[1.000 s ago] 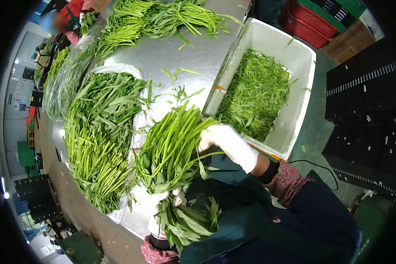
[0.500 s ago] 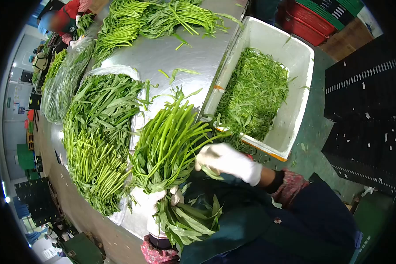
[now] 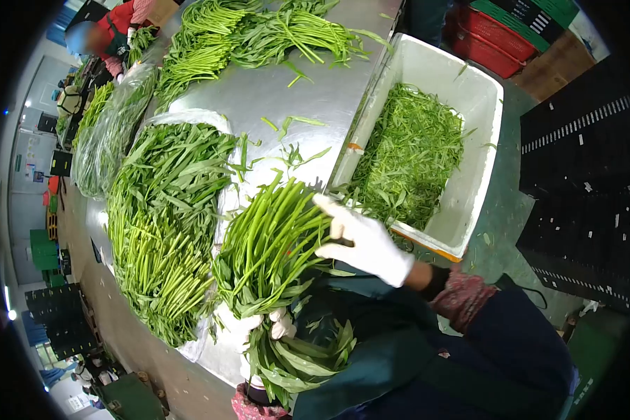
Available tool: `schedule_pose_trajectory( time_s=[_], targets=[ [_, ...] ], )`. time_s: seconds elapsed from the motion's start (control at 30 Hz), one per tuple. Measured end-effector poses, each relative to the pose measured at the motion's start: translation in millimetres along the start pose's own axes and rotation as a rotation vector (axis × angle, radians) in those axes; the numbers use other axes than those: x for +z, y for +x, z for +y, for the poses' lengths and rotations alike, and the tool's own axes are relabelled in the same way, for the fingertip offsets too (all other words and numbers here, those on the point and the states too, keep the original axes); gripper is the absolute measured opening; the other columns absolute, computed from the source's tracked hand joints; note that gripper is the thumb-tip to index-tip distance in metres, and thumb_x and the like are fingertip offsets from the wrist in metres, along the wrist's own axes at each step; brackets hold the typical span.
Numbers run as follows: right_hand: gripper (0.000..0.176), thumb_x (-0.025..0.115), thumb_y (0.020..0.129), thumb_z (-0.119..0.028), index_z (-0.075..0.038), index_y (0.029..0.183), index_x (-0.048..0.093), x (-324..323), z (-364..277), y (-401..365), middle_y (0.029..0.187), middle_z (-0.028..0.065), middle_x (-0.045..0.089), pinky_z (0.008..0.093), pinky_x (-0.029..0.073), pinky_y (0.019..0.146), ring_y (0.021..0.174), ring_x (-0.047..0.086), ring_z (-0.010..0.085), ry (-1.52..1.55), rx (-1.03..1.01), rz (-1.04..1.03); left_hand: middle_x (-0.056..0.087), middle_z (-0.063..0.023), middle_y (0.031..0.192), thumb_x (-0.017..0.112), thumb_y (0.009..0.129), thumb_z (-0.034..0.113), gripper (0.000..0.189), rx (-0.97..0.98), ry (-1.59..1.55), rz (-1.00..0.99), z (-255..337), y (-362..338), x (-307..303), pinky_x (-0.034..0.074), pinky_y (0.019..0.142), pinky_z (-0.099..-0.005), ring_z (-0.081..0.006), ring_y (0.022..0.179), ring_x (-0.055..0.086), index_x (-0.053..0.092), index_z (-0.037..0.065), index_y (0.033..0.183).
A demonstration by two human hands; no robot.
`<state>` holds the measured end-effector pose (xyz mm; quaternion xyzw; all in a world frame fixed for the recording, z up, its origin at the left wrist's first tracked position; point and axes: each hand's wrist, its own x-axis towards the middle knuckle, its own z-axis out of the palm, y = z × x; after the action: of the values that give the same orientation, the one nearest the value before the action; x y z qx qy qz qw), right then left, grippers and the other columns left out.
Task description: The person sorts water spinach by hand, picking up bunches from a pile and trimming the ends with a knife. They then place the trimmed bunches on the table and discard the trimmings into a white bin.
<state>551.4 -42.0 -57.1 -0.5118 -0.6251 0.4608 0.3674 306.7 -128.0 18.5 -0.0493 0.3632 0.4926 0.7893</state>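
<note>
A bunch of leafy green stems is gripped by my left hand, gloved in white, with leaves hanging below the fist and stems pointing up. At the right side of the bunch is my right hand, also white-gloved, its fingers apart and nothing between them. To the left, a large pile of greens lies on a plastic sheet on the metal table. A white bin holding loose trimmed leaves stands to the right of the table.
More bunches of greens lie at the table's far end. Another person in red works at the upper left, near a plastic-wrapped bundle. Black crates are stacked at the right; red crates stand behind the bin.
My right hand has opened, its fingers now spread beside the stems. The leaves that were at its fingertips are no longer there. My left hand still grips the bunch.
</note>
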Motion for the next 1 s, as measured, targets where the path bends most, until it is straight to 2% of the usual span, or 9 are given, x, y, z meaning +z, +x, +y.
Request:
schedule_pose_trajectory(
  time_s=[0.07, 0.17, 0.27, 0.4, 0.47, 0.63, 0.67, 0.83, 1.0],
  targets=[
    [0.038, 0.067, 0.091, -0.015, -0.011, 0.128, 0.062, 27.0, 12.8, 14.0, 0.084, 0.0016, 0.062, 0.0268, 0.049, 0.062, 0.064, 0.053, 0.0110, 0.054, -0.151, 0.292, 0.050, -0.0096, 0.091, 0.053, 0.090, 0.018, 0.032, -0.011, 0.005, -0.016, -0.9, 0.8, -2.2, 0.039, 0.061, -0.0311, -0.0172, 0.069, 0.047, 0.048, 0.002, 0.118],
    [0.017, 0.055, 0.097, -0.012, -0.006, 0.104, 0.070, 19.5, 20.7, 27.8, 0.073, 0.0009, 0.062, 0.0233, 0.045, 0.058, 0.063, 0.054, 0.0061, 0.427, 0.069, 0.320, 0.050, -0.0095, 0.090, 0.053, 0.090, 0.019, 0.033, -0.022, 0.006, -0.036, 1.7, -1.5, -7.2, 0.039, 0.061, -0.0313, -0.0172, 0.069, 0.047, 0.048, 0.001, 0.118],
    [0.025, 0.062, 0.096, -0.027, -0.003, 0.092, 0.066, -1.7, 26.9, 34.1, 0.064, 0.0057, 0.059, 0.0294, 0.045, 0.056, 0.058, 0.055, 0.0122, 0.351, 0.355, 0.323, 0.050, -0.0094, 0.090, 0.053, 0.090, 0.019, 0.033, -0.025, 0.000, -0.054, 3.6, -3.6, -16.0, 0.039, 0.061, -0.0315, -0.0172, 0.070, 0.047, 0.048, 0.001, 0.117],
    [0.045, 0.066, 0.090, -0.049, -0.005, 0.083, 0.068, -9.4, 9.0, 21.6, 0.068, 0.0144, 0.064, 0.0373, 0.046, 0.058, 0.057, 0.059, 0.0227, -0.130, 0.258, -0.116, 0.051, -0.0096, 0.091, 0.053, 0.089, 0.022, 0.034, -0.072, -0.033, -0.093, 4.8, 3.2, -24.4, 0.039, 0.062, -0.0321, -0.0172, 0.069, 0.048, 0.048, 0.000, 0.115],
    [0.029, 0.070, 0.087, -0.033, -0.004, 0.086, 0.070, 1.6, 7.9, 21.4, 0.069, 0.0092, 0.067, 0.0348, 0.048, 0.057, 0.060, 0.063, 0.0157, 0.188, 0.333, -0.201, 0.052, -0.0096, 0.091, 0.053, 0.088, 0.023, 0.034, -0.077, -0.013, -0.087, 3.7, 1.8, -19.3, 0.039, 0.063, -0.0320, -0.0173, 0.069, 0.048, 0.048, 0.000, 0.112],
    [0.009, 0.061, 0.090, -0.010, -0.005, 0.087, 0.068, -38.6, 93.5, 45.1, 0.075, 0.0025, 0.066, 0.0277, 0.049, 0.055, 0.059, 0.059, 0.0138, 0.459, 0.380, 0.377, 0.052, -0.0089, 0.091, 0.054, 0.087, 0.024, 0.034, -0.076, 0.088, -0.091, 10.3, -5.4, -28.8, 0.040, 0.063, -0.0313, -0.0167, 0.068, 0.046, 0.050, 0.001, 0.111],
    [0.007, 0.064, 0.089, -0.012, -0.006, 0.090, 0.068, -42.7, 106.1, 48.8, 0.077, 0.0044, 0.066, 0.0305, 0.051, 0.063, 0.071, 0.063, 0.0178, -0.014, 0.252, 0.483, 0.052, -0.0088, 0.091, 0.055, 0.087, 0.023, 0.034, -0.067, 0.112, -0.059, 12.4, -6.8, -30.2, 0.040, 0.063, -0.0310, -0.0164, 0.068, 0.046, 0.050, 0.001, 0.112],
    [0.010, 0.071, 0.086, -0.014, -0.006, 0.090, 0.074, -25.5, 6.9, 42.7, 0.088, 0.0068, 0.067, 0.0344, 0.049, 0.084, 0.089, 0.061, 0.0232, -0.098, -0.319, 0.164, 0.052, -0.0095, 0.087, 0.060, 0.085, 0.020, 0.045, -0.061, 0.151, -0.009, 8.0, -4.1, -17.8, 0.040, 0.065, -0.0304, -0.0175, 0.067, 0.046, 0.045, -0.004, 0.119],
    [0.019, 0.067, 0.089, -0.025, -0.007, 0.087, 0.072, -11.4, 1.3, 53.0, 0.088, 0.0055, 0.066, 0.0377, 0.045, 0.087, 0.094, 0.058, 0.0250, -0.179, -0.392, 0.004, 0.053, -0.0092, 0.085, 0.060, 0.084, 0.022, 0.039, -0.077, 0.213, -0.050, 10.4, -3.1, -14.6, 0.040, 0.064, -0.0309, -0.0173, 0.066, 0.047, 0.051, -0.004, 0.111]
  ],
)
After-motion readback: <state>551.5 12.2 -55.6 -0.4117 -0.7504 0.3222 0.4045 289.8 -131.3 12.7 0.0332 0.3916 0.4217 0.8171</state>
